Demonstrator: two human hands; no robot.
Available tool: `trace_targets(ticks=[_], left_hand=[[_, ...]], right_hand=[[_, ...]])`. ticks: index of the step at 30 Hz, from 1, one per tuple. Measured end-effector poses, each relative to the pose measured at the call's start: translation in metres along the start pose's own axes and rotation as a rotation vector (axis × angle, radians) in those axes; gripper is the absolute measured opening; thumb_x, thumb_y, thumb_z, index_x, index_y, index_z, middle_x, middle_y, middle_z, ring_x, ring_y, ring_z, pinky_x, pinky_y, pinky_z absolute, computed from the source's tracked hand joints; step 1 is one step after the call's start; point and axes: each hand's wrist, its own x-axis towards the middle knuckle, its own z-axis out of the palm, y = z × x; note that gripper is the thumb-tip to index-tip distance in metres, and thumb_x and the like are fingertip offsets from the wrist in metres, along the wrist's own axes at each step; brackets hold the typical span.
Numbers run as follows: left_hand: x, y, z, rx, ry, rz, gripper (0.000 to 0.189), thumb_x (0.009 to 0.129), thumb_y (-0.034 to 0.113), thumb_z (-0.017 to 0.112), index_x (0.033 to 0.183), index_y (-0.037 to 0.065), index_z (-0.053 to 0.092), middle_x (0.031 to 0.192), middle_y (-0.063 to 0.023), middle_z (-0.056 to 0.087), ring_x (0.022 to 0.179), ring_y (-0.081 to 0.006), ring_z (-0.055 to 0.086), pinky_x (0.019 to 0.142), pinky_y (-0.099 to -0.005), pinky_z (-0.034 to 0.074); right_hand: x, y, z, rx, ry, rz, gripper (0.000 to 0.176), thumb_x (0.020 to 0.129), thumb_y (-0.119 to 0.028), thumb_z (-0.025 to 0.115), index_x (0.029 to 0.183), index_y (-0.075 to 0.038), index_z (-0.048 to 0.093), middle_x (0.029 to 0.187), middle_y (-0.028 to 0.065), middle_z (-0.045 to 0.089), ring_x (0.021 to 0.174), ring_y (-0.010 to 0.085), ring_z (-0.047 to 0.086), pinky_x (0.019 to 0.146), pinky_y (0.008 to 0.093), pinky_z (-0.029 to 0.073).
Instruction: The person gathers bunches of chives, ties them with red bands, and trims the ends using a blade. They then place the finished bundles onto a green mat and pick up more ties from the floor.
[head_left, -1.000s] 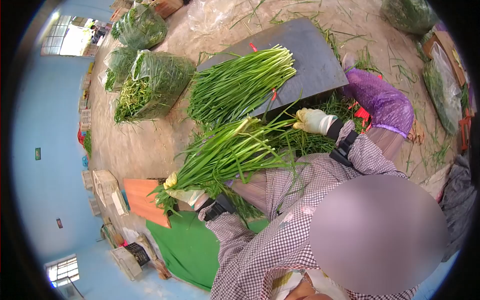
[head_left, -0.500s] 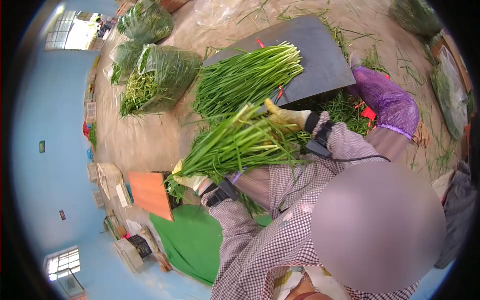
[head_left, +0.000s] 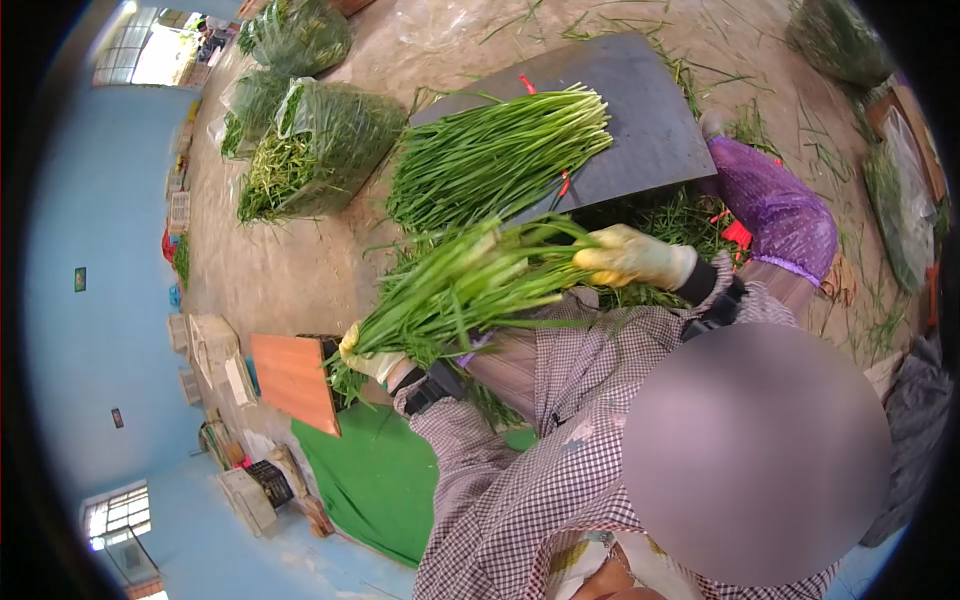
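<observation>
My left hand [head_left: 372, 358], in a pale yellow glove, is closed round the leafy end of a loose bunch of garlic chives [head_left: 470, 285]. The bunch lies slantwise above my lap, its blades fanning to the right. At its other end my gloved right hand [head_left: 635, 256] has its fingers closed on a few blades pulled out to the side. Just beyond, a neat pile of garlic chives [head_left: 495, 155] rests on a dark board [head_left: 655, 120], with red ties [head_left: 565, 183] showing at its edges.
Clear bags stuffed with greens [head_left: 335, 145] stand at the upper left, and another bag [head_left: 900, 200] at the right. Loose blades litter the floor. An orange-brown panel [head_left: 290, 380] and a green cloth [head_left: 375, 480] are at the lower left. Red strips [head_left: 737, 235] lie near my knee.
My right hand has moved right and slightly down, from over the stem end to beside it, drawing some blades outward. My left hand stays on the bunch.
</observation>
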Motion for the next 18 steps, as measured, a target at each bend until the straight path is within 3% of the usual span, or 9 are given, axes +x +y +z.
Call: trace_targets(ticks=[3, 4, 5, 7, 10, 11, 13, 16, 18], left_hand=[[-0.001, 0.015, -0.013, -0.071, 0.084, -0.051, 0.016, 0.088, 0.023, 0.062, 0.074, 0.016, 0.059, 0.078, 0.0035, 0.062, 0.073, -0.0102, 0.057, 0.077, -0.0299, 0.049], [-0.008, 0.012, -0.005, -0.247, 0.003, -0.094, 0.018, 0.089, 0.021, 0.06, 0.072, 0.016, 0.055, 0.074, 0.0037, 0.059, 0.073, -0.01, 0.056, 0.077, -0.031, 0.048], [-0.008, 0.012, -0.01, -0.171, -0.031, -0.08, 0.019, 0.09, 0.021, 0.059, 0.072, 0.016, 0.055, 0.074, 0.0037, 0.058, 0.073, -0.0102, 0.055, 0.077, -0.0312, 0.048], [-0.006, 0.013, -0.028, -0.021, -0.099, -0.048, 0.02, 0.091, 0.02, 0.057, 0.072, 0.016, 0.054, 0.073, 0.0036, 0.057, 0.072, -0.0107, 0.054, 0.077, -0.0315, 0.047], [0.004, 0.01, -0.044, -0.034, -0.072, -0.002, 0.022, 0.092, 0.02, 0.055, 0.071, 0.015, 0.051, 0.072, 0.0034, 0.054, 0.07, -0.0113, 0.051, 0.074, -0.0314, 0.045], [0.005, 0.009, -0.048, -0.035, -0.063, 0.004, 0.023, 0.093, 0.019, 0.055, 0.071, 0.014, 0.05, 0.072, 0.0033, 0.054, 0.069, -0.0115, 0.05, 0.074, -0.0314, 0.044], [0.014, 0.007, -0.058, 0.061, -0.064, 0.01, 0.023, 0.093, 0.019, 0.054, 0.071, 0.015, 0.05, 0.073, 0.0019, 0.054, 0.068, -0.0123, 0.05, 0.073, -0.0315, 0.045], [0.009, 0.003, -0.057, 0.213, -0.016, 0.047, 0.023, 0.094, 0.024, 0.052, 0.073, 0.013, 0.052, 0.075, -0.0001, 0.057, 0.069, -0.0146, 0.054, 0.076, -0.0322, 0.047], [0.004, 0.008, -0.058, 0.333, 0.021, 0.065, 0.025, 0.095, 0.027, 0.05, 0.075, 0.013, 0.054, 0.077, -0.0014, 0.059, 0.069, -0.0162, 0.056, 0.078, -0.0327, 0.049]], right_hand=[[-0.044, -0.032, -0.028, 0.037, 0.099, 0.08, 0.029, 0.101, -0.026, 0.059, 0.118, -0.002, 0.061, 0.071, -0.0053, 0.052, 0.052, 0.0015, 0.036, 0.045, 0.0217, 0.026], [-0.057, -0.032, -0.04, 0.048, 0.182, 0.072, 0.035, 0.101, -0.027, 0.06, 0.123, -0.001, 0.058, 0.074, -0.0033, 0.057, 0.052, 0.0014, 0.036, 0.045, 0.0215, 0.026], [-0.069, -0.032, -0.053, 0.058, 0.262, 0.063, 0.041, 0.101, -0.029, 0.06, 0.129, 0.0, 0.056, 0.078, -0.0014, 0.061, 0.051, 0.0012, 0.036, 0.045, 0.0212, 0.025], [-0.099, -0.047, -0.072, 0.03, 0.401, -0.072, 0.051, 0.1, -0.035, 0.063, 0.133, 0.002, 0.051, 0.084, 0.0021, 0.066, 0.051, 0.0011, 0.035, 0.045, 0.0205, 0.025], [-0.118, -0.05, -0.081, -0.163, 0.362, -0.001, 0.052, 0.101, -0.041, 0.06, 0.129, 0.001, 0.053, 0.083, -0.0005, 0.064, 0.052, -0.0005, 0.033, 0.045, 0.019, 0.023], [-0.111, -0.035, -0.082, -0.288, 0.355, 0.128, 0.049, 0.1, -0.043, 0.059, 0.123, 0.0, 0.058, 0.085, 0.004, 0.067, 0.054, 0.0092, 0.048, 0.049, 0.025, 0.035], [-0.095, 0.009, -0.088, -1.071, 0.248, 0.041, 0.04, 0.103, -0.032, 0.057, 0.125, 0.001, 0.06, 0.084, 0.0053, 0.068, 0.066, 0.0169, 0.057, 0.063, 0.0301, 0.048], [-0.092, 0.077, -0.138, -0.983, 0.551, 0.059, 0.049, 0.098, -0.042, 0.061, 0.127, -0.002, 0.061, 0.101, 0.0145, 0.072, 0.094, 0.03, 0.067, 0.086, 0.0371, 0.051], [-0.082, 0.064, -0.136, -1.201, 0.307, 0.416, 0.059, 0.093, -0.05, 0.064, 0.133, -0.007, 0.059, 0.112, 0.0181, 0.069, 0.103, 0.0335, 0.066, 0.089, 0.038, 0.052]])
